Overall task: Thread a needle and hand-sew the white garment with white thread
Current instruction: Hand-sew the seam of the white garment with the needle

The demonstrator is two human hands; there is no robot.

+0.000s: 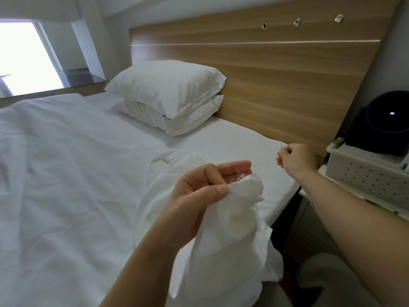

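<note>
bedroom, daylight from a window (22,58) at far left. wooden headboard (276,74) runs along the far edge of the bed (66,173). two white pillows (168,91) are stacked against it, touching, the top one plumper. rumpled white bedding covers the left side of the bed.

white garment (232,229): at the near right edge of the bed, lifted off the sheet. one part trails back onto the mattress behind the hand, and the bulk hangs down over the near edge in loose folds.

left hand (205,185): grasping the garment. the thumb presses a bunched fold against the curled fingers, and the forefinger lies extended along the top of the fold. a few loops of white thread (240,176) show at the fold, just beside the fingertips.

right hand (294,159): raised over the right edge of the bed, near the headboard and well apart from the left hand. the fingers are clenched in a tight pinch, with a thin needle (280,144) tip just showing above them. the thread between the two hands is very faint against the sheet and hard to trace.

off the right edge: white perforated basket (363,171) on a bedside unit, with a dark rounded object (385,122) resting partly in it, one small light spot on its face.
</note>
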